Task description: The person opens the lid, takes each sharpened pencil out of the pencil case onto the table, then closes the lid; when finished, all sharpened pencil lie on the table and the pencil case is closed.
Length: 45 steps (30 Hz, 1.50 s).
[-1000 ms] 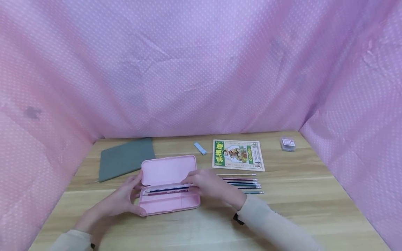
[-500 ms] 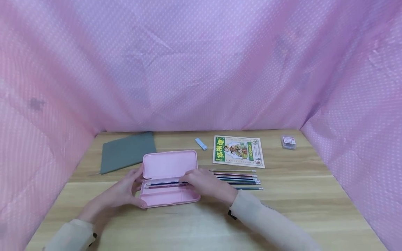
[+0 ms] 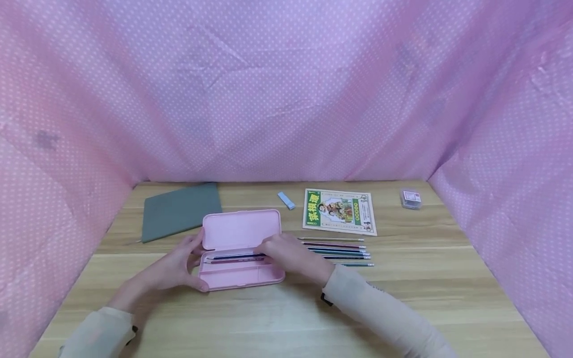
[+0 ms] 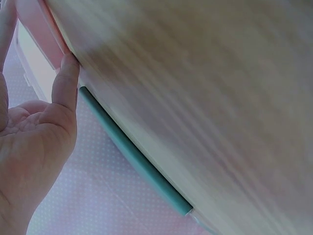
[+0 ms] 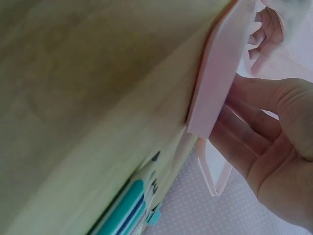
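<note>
An open pink pencil case (image 3: 229, 277) lies on the table, its lid (image 3: 241, 229) tipped back. My left hand (image 3: 172, 268) grips its left end, thumb at the front corner and fingers by the lid. A dark blue pencil (image 3: 233, 257) and a red pencil (image 3: 233, 261) lie in the rear compartment. Over the right end, my right hand (image 3: 291, 253) reaches in and holds the dark blue pencil near its right end; the fingertips are partly hidden. In the right wrist view, the fingers (image 5: 244, 129) pass behind the case's end wall (image 5: 215, 83).
Several pencils (image 3: 340, 252) lie side by side right of the case. Behind stand a grey-green notebook (image 3: 181, 211), a light blue stick-shaped item (image 3: 286, 200), an illustrated booklet (image 3: 340, 211) and a small clear box (image 3: 411, 199). Pink dotted cloth (image 3: 286, 99) surrounds the table.
The head view has tilted, so everything sits higher in the picture. My right hand and forearm have shifted slightly left over the case. The left hand keeps its grip; the pencils inside look unmoved.
</note>
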Each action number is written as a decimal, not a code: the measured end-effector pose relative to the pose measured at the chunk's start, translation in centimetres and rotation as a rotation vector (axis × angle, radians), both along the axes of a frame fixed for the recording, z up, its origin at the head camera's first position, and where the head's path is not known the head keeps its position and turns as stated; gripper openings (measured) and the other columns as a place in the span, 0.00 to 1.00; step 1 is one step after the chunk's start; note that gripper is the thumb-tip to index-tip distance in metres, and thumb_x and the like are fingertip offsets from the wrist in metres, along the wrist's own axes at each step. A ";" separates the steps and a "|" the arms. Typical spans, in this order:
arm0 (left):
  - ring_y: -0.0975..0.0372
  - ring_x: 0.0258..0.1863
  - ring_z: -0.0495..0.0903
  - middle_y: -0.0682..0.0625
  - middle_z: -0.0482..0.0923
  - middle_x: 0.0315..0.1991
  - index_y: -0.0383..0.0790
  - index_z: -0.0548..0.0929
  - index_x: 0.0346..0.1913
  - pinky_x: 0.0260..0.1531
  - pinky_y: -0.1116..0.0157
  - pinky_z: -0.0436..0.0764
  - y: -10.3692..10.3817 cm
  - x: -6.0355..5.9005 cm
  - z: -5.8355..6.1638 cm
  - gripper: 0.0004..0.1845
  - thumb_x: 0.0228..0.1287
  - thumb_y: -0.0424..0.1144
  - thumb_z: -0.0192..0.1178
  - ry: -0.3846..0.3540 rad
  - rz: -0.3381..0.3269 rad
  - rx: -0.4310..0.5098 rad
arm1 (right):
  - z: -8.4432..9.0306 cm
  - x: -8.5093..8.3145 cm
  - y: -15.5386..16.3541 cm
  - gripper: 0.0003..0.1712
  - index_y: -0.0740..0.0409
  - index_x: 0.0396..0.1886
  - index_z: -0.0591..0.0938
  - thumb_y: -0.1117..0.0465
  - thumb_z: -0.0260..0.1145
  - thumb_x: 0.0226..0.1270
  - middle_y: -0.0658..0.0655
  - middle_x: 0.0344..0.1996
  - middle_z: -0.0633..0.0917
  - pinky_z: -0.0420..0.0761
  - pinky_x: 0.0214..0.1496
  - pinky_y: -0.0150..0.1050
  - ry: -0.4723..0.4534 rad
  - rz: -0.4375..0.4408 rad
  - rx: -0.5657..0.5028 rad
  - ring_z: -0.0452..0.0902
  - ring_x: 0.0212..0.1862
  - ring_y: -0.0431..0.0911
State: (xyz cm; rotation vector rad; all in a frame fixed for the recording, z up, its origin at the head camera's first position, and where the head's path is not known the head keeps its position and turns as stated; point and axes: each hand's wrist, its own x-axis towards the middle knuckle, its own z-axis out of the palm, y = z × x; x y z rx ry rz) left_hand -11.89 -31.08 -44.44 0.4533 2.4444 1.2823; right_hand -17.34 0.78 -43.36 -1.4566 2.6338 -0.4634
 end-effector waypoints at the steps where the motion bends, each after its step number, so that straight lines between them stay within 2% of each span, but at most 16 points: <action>1: 0.42 0.67 0.68 0.33 0.52 0.69 0.35 0.34 0.81 0.66 0.54 0.72 0.1 0.0 0.0 0.79 0.37 0.47 0.86 -0.002 0.005 -0.003 | -0.1 0.1 0.0 0.15 0.50 0.52 0.90 0.68 0.69 0.69 0.47 0.43 0.89 0.84 0.45 0.27 0.009 0.002 0.006 0.83 0.42 0.35; 7: 0.40 0.66 0.68 0.31 0.51 0.69 0.31 0.35 0.80 0.65 0.53 0.73 0.1 0.7 -0.3 0.79 0.36 0.47 0.86 -0.007 0.016 -0.005 | -0.8 0.5 -0.4 0.15 0.49 0.49 0.90 0.70 0.69 0.68 0.46 0.39 0.90 0.79 0.35 0.23 0.019 0.012 0.024 0.77 0.33 0.33; 11: 0.40 0.65 0.68 0.31 0.53 0.68 0.31 0.35 0.80 0.64 0.53 0.73 0.0 0.8 -0.3 0.79 0.36 0.48 0.86 0.010 0.018 -0.026 | -0.9 0.5 -0.6 0.16 0.49 0.49 0.90 0.70 0.69 0.68 0.47 0.39 0.89 0.77 0.33 0.22 0.016 0.011 0.030 0.78 0.34 0.34; 23: 0.41 0.67 0.68 0.34 0.54 0.67 0.37 0.35 0.81 0.64 0.54 0.73 -0.4 -0.6 0.5 0.78 0.38 0.49 0.85 0.031 0.011 -0.056 | 0.2 -1.0 -0.9 0.17 0.52 0.54 0.89 0.70 0.68 0.70 0.51 0.44 0.89 0.84 0.45 0.26 -0.042 -0.001 0.004 0.83 0.44 0.39; 27: 0.41 0.67 0.67 0.34 0.53 0.66 0.36 0.35 0.81 0.65 0.54 0.73 -0.2 -0.5 0.3 0.78 0.37 0.47 0.86 0.021 0.005 -0.020 | 0.1 -0.8 -0.8 0.17 0.51 0.54 0.89 0.70 0.68 0.69 0.50 0.44 0.88 0.83 0.46 0.26 -0.086 0.012 -0.005 0.81 0.42 0.38; 32: 0.44 0.66 0.69 0.35 0.54 0.67 0.36 0.36 0.81 0.65 0.55 0.74 0.3 -0.5 -0.2 0.78 0.38 0.49 0.85 0.023 -0.007 -0.042 | -0.2 -0.5 -0.2 0.17 0.51 0.53 0.89 0.70 0.69 0.68 0.49 0.42 0.88 0.82 0.44 0.25 -0.121 -0.006 -0.012 0.80 0.39 0.37; 37: 0.43 0.66 0.68 0.34 0.54 0.67 0.33 0.35 0.80 0.65 0.54 0.73 0.3 -0.8 -0.1 0.78 0.38 0.47 0.86 0.015 -0.009 -0.026 | -0.1 -0.5 0.0 0.17 0.51 0.53 0.89 0.69 0.69 0.68 0.50 0.42 0.88 0.82 0.45 0.26 -0.114 -0.005 -0.016 0.80 0.41 0.36; 45: 0.43 0.66 0.68 0.34 0.53 0.69 0.33 0.35 0.80 0.65 0.53 0.72 0.2 -0.2 0.2 0.77 0.39 0.47 0.85 0.001 0.000 -0.045 | -0.1 -0.3 -0.1 0.18 0.51 0.54 0.89 0.71 0.69 0.68 0.49 0.43 0.88 0.82 0.47 0.25 -0.114 0.018 -0.034 0.80 0.42 0.36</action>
